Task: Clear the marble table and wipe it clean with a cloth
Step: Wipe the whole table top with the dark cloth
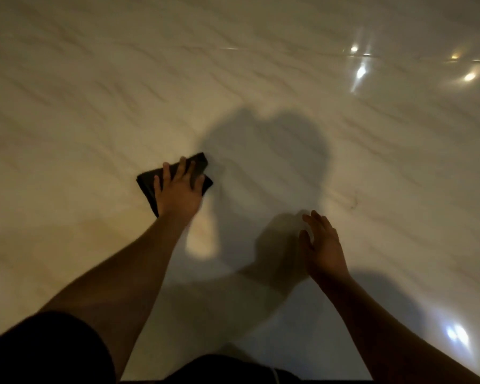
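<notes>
Just one cloth (147, 185) is here, dark and folded, lying flat on the one marble table (261, 65). It sits under the fingers (166, 169) of the left hand (179, 194), and its corners stick out past the fingertips and on both sides. Those fingers are spread out straight and press down on it. The right hand (323, 245) is well apart from the cloth, fingers loose and open, holding nothing. One big shadow (275, 151) lies past the fingertips.
</notes>
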